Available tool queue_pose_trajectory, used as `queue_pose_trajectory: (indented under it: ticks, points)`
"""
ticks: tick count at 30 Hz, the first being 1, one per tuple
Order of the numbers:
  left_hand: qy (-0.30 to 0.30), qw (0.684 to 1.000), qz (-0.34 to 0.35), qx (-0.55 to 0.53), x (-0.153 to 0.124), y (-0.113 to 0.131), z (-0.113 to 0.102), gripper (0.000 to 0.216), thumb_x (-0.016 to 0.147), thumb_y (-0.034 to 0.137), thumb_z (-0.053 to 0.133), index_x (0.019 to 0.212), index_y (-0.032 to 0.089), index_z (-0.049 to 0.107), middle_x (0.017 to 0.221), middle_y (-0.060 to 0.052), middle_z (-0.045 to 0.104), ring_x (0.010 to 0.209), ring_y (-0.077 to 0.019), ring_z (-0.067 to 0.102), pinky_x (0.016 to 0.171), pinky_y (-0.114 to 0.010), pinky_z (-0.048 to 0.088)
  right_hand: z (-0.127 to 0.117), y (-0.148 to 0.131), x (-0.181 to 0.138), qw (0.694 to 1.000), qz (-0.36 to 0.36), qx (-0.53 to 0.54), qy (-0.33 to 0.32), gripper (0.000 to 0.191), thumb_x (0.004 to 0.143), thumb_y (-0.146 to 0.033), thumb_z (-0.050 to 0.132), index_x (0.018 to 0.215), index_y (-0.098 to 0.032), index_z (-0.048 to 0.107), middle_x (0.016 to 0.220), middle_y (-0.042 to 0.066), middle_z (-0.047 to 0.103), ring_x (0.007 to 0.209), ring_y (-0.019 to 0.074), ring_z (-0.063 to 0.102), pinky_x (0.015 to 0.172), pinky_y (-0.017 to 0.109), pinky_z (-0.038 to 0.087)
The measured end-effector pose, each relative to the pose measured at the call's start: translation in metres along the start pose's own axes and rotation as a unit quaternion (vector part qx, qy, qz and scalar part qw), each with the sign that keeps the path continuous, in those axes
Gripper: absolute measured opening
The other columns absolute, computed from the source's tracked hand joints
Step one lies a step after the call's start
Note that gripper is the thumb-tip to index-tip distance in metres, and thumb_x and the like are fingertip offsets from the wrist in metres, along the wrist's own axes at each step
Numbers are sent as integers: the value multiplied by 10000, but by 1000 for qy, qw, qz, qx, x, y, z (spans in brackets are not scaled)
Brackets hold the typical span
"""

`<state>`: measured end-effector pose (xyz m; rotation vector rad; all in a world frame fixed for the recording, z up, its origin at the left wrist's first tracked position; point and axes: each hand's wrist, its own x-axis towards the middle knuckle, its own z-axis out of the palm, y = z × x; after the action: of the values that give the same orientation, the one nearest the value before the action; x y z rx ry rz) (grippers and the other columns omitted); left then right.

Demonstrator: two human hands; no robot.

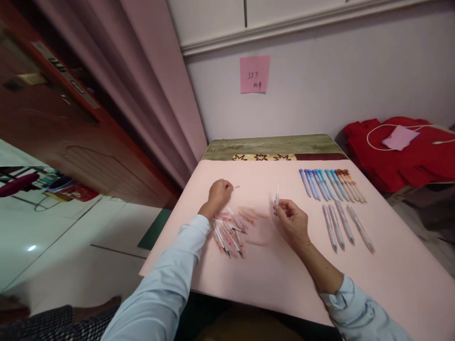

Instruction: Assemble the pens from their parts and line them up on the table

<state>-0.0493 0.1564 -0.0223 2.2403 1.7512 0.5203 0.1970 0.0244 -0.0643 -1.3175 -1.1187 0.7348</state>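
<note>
My right hand point(294, 221) pinches a whitish pen part point(277, 199) between thumb and fingers; its thin white tip, perhaps a refill, points upward. My left hand point(220, 193) is over the left side of the table with fingers closed and curled. Whatever is in those fingers is hidden. Just right of the fingertips lies a tiny grey piece point(237, 186). Below the left hand, a loose pile of pen parts point(227, 234) holds white refills and clear pinkish barrels. A few more pinkish barrels point(248, 215) lie between the hands, slightly blurred.
Blue to brown pens point(322, 184) form a row at the right, with several clear whitish pens point(339, 227) in front. Pink paper point(284, 284) covers the table. Red cloth point(408, 166) with a white cable is beyond the right edge; a wooden door point(88, 142) stands left.
</note>
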Motion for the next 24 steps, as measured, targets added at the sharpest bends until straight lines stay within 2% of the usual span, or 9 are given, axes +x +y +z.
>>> queue_pose_trajectory:
  ticks: [4,9,12,16,24]
  points:
    - [-59,998,28,-21,-14,-27,-16,174,727,166,571,816,169,721,809,-29,688,731,-155,605,681,-249,451,1,1,0,1000,3,-10,3,253,815,-396,662,952,-184,679,756,27,683,614,144,600,609,257,491]
    - [-85,994,61,-32,-27,-37,-13,221,702,150,567,871,171,709,844,-36,675,742,-161,594,684,-260,459,0,5,0,1000,0,-15,10,284,811,-420,659,955,-176,681,768,36,687,614,143,602,603,254,496]
    - [-92,992,84,-32,-29,-34,-10,188,713,153,554,833,178,696,866,-39,658,756,-161,586,704,-264,459,-1,7,1,1000,1,-14,16,295,806,-430,660,949,-172,679,763,37,686,609,142,602,603,255,501]
    - [-98,990,96,-18,-27,-26,-10,139,730,135,535,737,178,667,796,-43,634,730,-168,567,715,-279,452,-1,6,2,1000,8,-6,16,293,808,-424,659,959,-173,673,784,40,693,622,145,615,626,266,517]
    - [-45,997,64,10,-9,14,10,158,816,173,516,781,170,671,849,-75,650,823,-196,580,808,-308,438,3,-1,1,999,-15,-35,-6,237,825,-386,649,951,-187,679,760,22,684,605,137,615,588,245,494]
